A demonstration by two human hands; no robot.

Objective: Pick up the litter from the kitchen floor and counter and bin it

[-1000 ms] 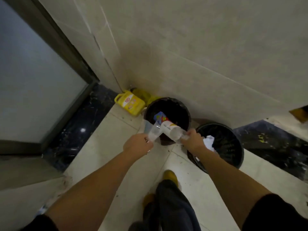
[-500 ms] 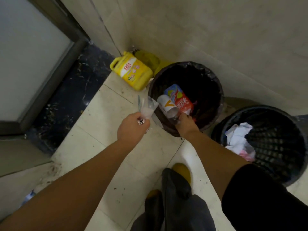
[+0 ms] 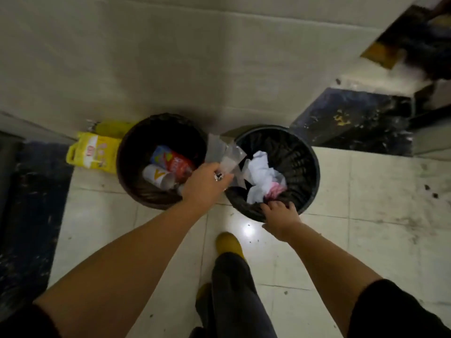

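Observation:
Two black bins stand side by side against the wall. The left bin [image 3: 129, 147] holds a white paper cup [image 3: 156, 176] and a red and blue wrapper [image 3: 174, 161]. The right bin [image 3: 305, 152] holds crumpled white paper [image 3: 261, 169] and something pink. My left hand [image 3: 205, 185] hovers between the two bins, shut on a piece of clear plastic wrapping [image 3: 225, 154] that sticks up over the right bin's near-left edge. My right hand [image 3: 280, 215] grips the front rim of the right bin.
A yellow plastic jug [image 3: 94, 152] lies on the floor left of the left bin. Dark speckled stone strips [image 3: 353, 120] run at the right and along the far left. My leg and yellow shoe [image 3: 229, 245] are below the bins on the pale tiled floor.
The paper cup left my right hand and lies in the left bin. My right hand moved to the right bin's rim. My left hand carried the clear plastic rightward to the right bin.

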